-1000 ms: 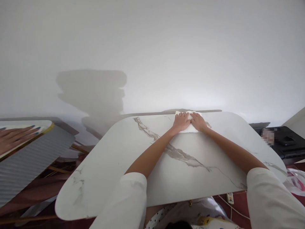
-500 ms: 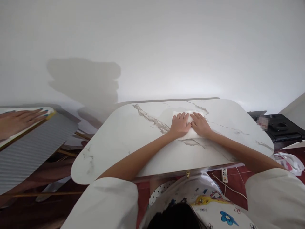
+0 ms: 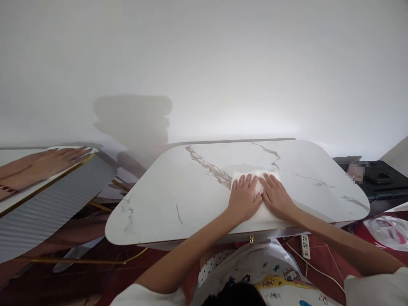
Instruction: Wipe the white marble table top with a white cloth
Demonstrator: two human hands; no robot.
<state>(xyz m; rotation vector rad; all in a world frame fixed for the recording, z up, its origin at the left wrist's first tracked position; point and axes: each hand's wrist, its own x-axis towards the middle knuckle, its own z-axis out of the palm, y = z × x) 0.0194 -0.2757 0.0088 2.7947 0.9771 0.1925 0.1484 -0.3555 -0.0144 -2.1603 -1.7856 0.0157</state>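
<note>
My left hand (image 3: 244, 198) and my right hand (image 3: 276, 196) lie flat side by side, fingers stretched out, pressing on a folded white cloth (image 3: 253, 175). The cloth rests on a white marble-patterned tabletop (image 3: 178, 199) with grey veins, close to its near edge. Most of the cloth is hidden under my palms; only its far edge shows.
At the left, another person's hand (image 3: 54, 160) rests on a gold-edged panel (image 3: 60, 191). A black device (image 3: 379, 180) sits at the right. A white power strip (image 3: 305, 246) and cable lie on the red floor below. A plastic bag (image 3: 387, 229) lies at the right.
My two hands slid the cloth from the far edge of the tabletop toward me, to near the front edge. The hand at the left shifted rightward in view.
</note>
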